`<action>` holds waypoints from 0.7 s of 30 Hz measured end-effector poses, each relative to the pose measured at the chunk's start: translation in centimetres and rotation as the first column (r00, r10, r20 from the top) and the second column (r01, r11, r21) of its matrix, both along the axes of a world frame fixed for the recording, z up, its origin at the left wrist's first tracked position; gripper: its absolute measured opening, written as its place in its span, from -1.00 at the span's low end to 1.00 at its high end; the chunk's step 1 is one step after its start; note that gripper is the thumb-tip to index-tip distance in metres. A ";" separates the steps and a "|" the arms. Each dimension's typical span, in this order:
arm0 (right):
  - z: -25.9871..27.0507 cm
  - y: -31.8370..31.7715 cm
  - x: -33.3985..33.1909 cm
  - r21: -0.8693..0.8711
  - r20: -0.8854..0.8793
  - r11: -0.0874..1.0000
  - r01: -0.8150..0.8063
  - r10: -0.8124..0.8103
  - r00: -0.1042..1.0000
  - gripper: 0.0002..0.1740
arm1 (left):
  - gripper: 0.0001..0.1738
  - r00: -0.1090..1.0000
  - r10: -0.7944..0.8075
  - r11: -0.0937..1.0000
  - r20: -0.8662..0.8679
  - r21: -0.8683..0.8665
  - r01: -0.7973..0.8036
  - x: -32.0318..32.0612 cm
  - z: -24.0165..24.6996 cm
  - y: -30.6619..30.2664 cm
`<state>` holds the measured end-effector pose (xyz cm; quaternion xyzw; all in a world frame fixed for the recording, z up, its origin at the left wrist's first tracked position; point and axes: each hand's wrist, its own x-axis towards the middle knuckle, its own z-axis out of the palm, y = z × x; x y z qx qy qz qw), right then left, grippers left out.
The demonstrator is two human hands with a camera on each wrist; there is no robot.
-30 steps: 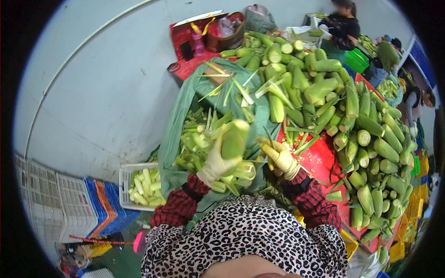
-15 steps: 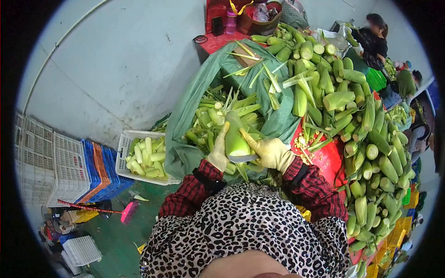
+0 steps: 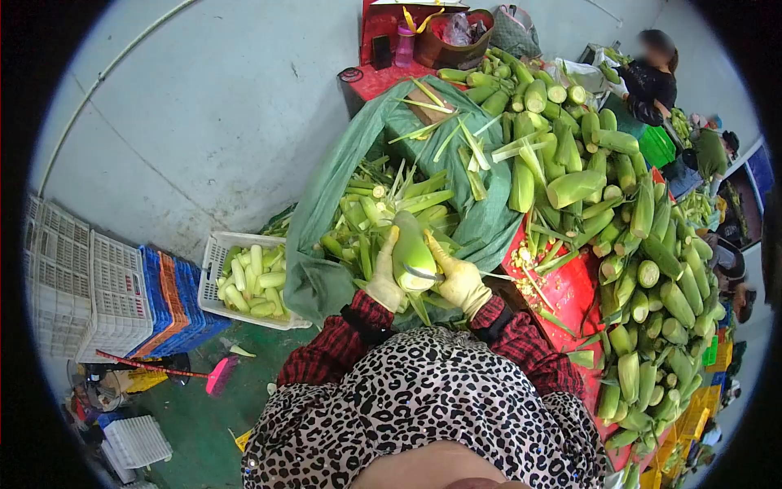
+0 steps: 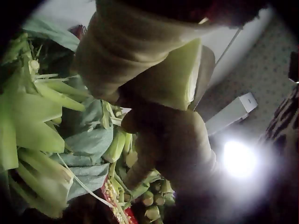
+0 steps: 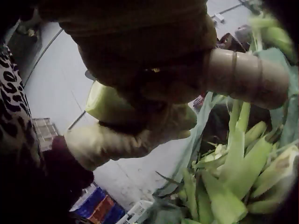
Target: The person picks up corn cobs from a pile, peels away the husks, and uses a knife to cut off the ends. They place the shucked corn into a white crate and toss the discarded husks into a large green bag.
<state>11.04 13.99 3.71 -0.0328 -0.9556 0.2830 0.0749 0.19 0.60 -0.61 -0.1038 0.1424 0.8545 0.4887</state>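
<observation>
A green corn cob in husk (image 3: 410, 248) is held between two gloved hands above the heap of husks, its pale cut end toward the body. The left hand (image 3: 384, 277) grips its left side, thumb along the husk. My right hand (image 3: 461, 279) lies on the other side with the thumb on the husk; a curved knife blade (image 3: 420, 272) runs from it across the cut end. In the left wrist view, the cob (image 4: 170, 81) lies between both gloves with the blade (image 4: 205, 70) beside its end. The knife's handle is hidden.
A green sheet (image 3: 314, 244) surrounds loose husks. Unpeeled cobs (image 3: 643, 301) pile up on the red table (image 3: 574, 297) at right. Peeled cobs lie in a white crate (image 3: 213, 297) at left, near stacked crates (image 3: 118, 297). A person (image 3: 649, 85) works at the back right.
Since the earliest frame, my right hand has come in from the right to the cob, which now has its cut end toward the body. The blade has shifted slightly up over that end.
</observation>
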 end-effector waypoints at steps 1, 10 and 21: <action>-1.1 -0.1 0.0 -0.051 0.006 0.998 0.027 -0.027 1.000 -0.01 | -0.35 1.000 0.010 1.000 0.025 0.022 -0.010 0.1 -0.5 -0.1; -1.6 -0.3 -0.1 0.050 0.094 0.998 0.033 -0.038 0.995 0.01 | -0.34 1.000 0.024 0.996 0.018 0.091 -0.026 0.1 -1.5 -0.3; 0.1 0.3 -2.0 0.086 -0.039 0.992 -0.094 0.098 0.994 -0.03 | -0.46 0.999 -0.022 1.000 0.048 0.021 0.021 1.2 1.4 -1.5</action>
